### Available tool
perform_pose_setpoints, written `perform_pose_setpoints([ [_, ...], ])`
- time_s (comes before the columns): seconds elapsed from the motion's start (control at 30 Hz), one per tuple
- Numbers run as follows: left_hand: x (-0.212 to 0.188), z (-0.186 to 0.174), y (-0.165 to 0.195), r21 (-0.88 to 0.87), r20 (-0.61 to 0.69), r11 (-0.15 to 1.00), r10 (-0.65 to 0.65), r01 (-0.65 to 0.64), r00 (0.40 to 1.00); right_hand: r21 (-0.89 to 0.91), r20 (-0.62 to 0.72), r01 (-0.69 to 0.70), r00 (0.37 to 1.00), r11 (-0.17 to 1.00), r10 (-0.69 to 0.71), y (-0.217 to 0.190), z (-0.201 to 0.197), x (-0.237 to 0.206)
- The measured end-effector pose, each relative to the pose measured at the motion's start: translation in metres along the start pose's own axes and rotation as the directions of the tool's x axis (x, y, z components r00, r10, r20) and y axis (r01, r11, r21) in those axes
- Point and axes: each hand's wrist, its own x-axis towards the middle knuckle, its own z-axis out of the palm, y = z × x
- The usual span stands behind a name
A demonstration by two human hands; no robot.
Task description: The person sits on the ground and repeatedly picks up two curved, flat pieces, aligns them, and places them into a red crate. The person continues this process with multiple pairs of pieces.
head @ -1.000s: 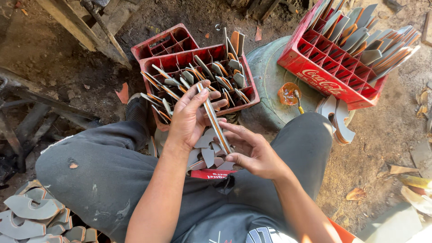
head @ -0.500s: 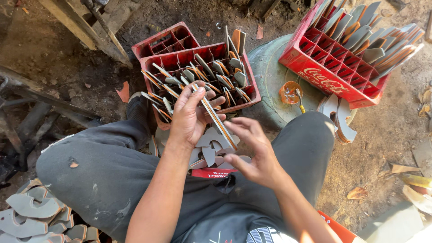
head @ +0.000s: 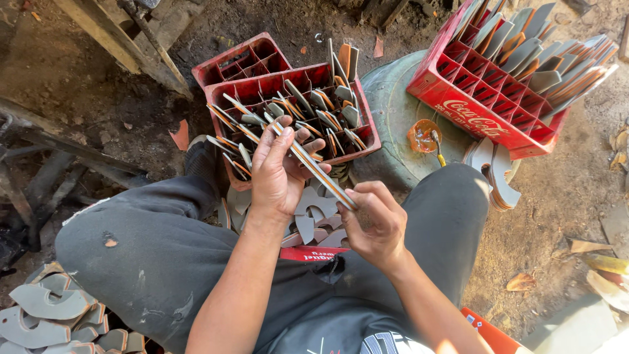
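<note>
Both grips close on one flat metal strip (head: 314,167): left hand (head: 278,174) at its far end, right hand (head: 373,223) pinching the near end. Its long axis slants far-left to near-right, just near of the red crate (head: 367,128).

Flat grey metal blade with orange-brown edge stripe (head: 313,167). Red plastic crates: near crate (head: 367,124), far crate (head: 481,105) with white lettering. Grey curved metal blanks (head: 46,311) piled on brown dirt floor (head: 85,85). Dark grey trousers (head: 151,255). Small translucent orange cup (head: 422,136).

three red crates (head: 298,85), two hands (head: 278,174), one orange cup (head: 422,136), blades in crates too many to count
</note>
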Motion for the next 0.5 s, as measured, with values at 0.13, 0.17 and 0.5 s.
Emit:
perform_pose_setpoints([
  [0.13, -0.002, 0.009, -0.008, 0.176, -0.064, 0.979, 0.117, -0.104, 0.991, -0.108, -0.02, 0.098, 0.995, 0.989, -0.101, -0.005, 0.004, 0.016],
  [0.17, -0.003, 0.011, -0.013, 0.256, 0.001, 0.946, 0.208, -0.201, 0.978, -0.138, -0.039, 0.141, 0.988, 0.98, -0.148, -0.007, 0.007, 0.019],
  [0.5, -0.022, 0.022, -0.036, 0.315, 0.207, 0.877, 0.31, -0.363, 0.928, -0.04, -0.09, 0.093, 0.991, 0.995, -0.096, -0.009, 0.023, 0.04],
])
